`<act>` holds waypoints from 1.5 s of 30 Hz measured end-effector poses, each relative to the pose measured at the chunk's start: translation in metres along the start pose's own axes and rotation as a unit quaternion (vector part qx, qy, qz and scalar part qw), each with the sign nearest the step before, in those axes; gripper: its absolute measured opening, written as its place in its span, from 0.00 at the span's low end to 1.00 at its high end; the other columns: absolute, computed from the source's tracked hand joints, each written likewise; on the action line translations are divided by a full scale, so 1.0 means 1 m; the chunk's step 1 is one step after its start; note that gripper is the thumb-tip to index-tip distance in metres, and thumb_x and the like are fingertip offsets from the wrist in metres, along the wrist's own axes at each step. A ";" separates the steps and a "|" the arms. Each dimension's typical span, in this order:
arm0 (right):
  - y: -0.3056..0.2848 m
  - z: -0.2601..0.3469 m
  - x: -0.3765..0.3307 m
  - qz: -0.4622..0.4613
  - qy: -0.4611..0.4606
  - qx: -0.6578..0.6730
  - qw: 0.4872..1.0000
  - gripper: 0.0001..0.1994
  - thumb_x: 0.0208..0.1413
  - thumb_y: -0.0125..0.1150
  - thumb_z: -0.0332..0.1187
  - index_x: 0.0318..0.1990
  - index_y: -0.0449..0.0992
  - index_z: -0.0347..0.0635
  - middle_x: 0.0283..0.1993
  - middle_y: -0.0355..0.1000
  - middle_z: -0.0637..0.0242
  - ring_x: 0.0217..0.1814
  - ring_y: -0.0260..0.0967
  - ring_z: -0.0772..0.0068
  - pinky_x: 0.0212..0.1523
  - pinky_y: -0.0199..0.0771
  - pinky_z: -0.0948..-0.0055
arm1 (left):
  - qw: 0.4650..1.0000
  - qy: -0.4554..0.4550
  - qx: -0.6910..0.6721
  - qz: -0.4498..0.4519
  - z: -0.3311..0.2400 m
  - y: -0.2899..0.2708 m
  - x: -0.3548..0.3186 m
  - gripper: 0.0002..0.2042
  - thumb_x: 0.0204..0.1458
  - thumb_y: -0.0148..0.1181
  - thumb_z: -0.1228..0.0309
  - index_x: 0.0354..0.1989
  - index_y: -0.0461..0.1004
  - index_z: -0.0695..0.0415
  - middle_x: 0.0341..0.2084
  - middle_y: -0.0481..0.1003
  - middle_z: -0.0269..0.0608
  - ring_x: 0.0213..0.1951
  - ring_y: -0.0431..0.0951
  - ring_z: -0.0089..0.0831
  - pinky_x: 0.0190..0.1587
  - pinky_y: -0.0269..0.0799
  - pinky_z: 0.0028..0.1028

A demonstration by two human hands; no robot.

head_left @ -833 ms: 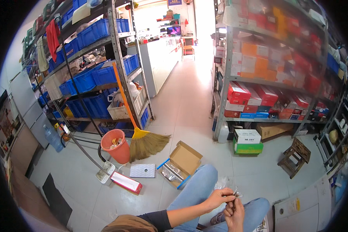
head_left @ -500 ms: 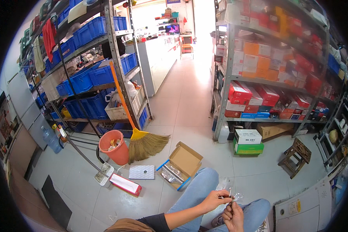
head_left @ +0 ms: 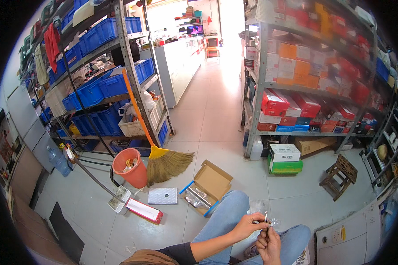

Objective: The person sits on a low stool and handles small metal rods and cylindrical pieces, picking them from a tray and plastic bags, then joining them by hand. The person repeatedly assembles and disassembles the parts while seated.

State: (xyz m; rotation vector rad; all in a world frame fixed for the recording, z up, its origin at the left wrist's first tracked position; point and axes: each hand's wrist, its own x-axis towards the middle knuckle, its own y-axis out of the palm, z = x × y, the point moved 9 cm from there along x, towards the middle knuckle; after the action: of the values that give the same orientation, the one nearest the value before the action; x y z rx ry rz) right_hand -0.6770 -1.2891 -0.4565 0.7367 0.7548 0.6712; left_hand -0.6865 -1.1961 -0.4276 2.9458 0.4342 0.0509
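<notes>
Above my lap, my left hand pinches a small slim metal piece between thumb and fingertips. Just below it, my right hand is closed, its fingertips meeting the lower end of the same piece. The fingers cover most of the piece, so its exact kind is not visible. Clear plastic wrapping shows beside the fingertips. On the floor left of my knee lies an open cardboard box with shiny metal tubular parts in it.
A patterned white plate with a hole, a long red-and-white box, an orange bin and a straw broom are to the left. Stacked boxes and a wooden stool are at right. Shelving racks flank the aisle.
Both hands have shifted slightly to the right, still together at the small metal piece. The whole view has moved a little; the floor objects keep their places.
</notes>
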 end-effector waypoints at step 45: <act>-0.002 0.055 -0.021 -0.108 -0.195 -0.168 0.960 0.10 0.55 0.52 0.37 0.35 0.69 0.39 0.26 0.66 0.69 0.16 0.47 0.90 0.14 0.44 0.88 | 0.992 -0.044 -0.099 -0.070 -0.017 0.024 0.017 0.06 0.43 0.62 0.75 0.28 0.73 0.63 0.22 0.73 0.35 0.25 0.70 0.21 0.31 0.66 0.20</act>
State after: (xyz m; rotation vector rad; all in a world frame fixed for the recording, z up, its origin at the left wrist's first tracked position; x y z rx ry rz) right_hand -0.6444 -1.3254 -0.4223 0.4442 0.3386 0.4209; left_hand -0.6641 -1.2110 -0.4068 2.7043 0.5850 -0.0510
